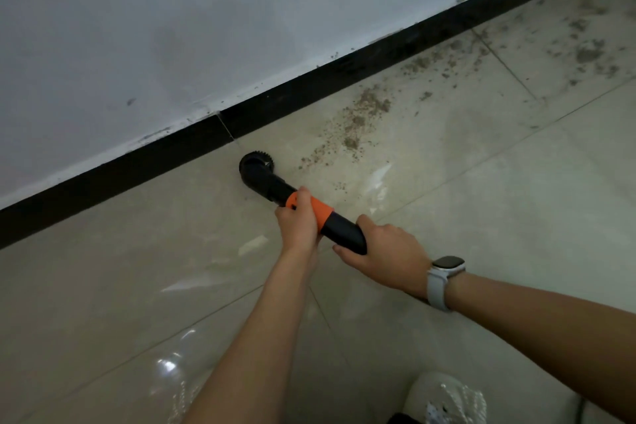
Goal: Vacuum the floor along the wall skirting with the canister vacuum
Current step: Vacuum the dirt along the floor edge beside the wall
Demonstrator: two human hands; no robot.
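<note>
Brush nozzle (256,165) on floor (137,268) just before skirting (137,165), dirt (361,113) right of it, left hand (297,220) ahead of right hand (385,251) on wand (309,210)

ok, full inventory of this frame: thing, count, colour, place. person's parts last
wall: 1, white with scuffs, upper left
skirting: 1 strip, black, diagonal along the wall foot
floor tiles: several, glossy beige, lower frame
dirt: scattered patches, brown-grey, on the tiles beside the skirting, right of the brush
round brush head: 1, black, on the floor close to the skirting
vacuum wand: 1, black with an orange collar, running from the brush head to the hands
shoe: 1, white, bottom right
watch: 1, white band, right wrist
left hand: 1, grips the orange collar
right hand: 1, holds the wand's rear end
</note>
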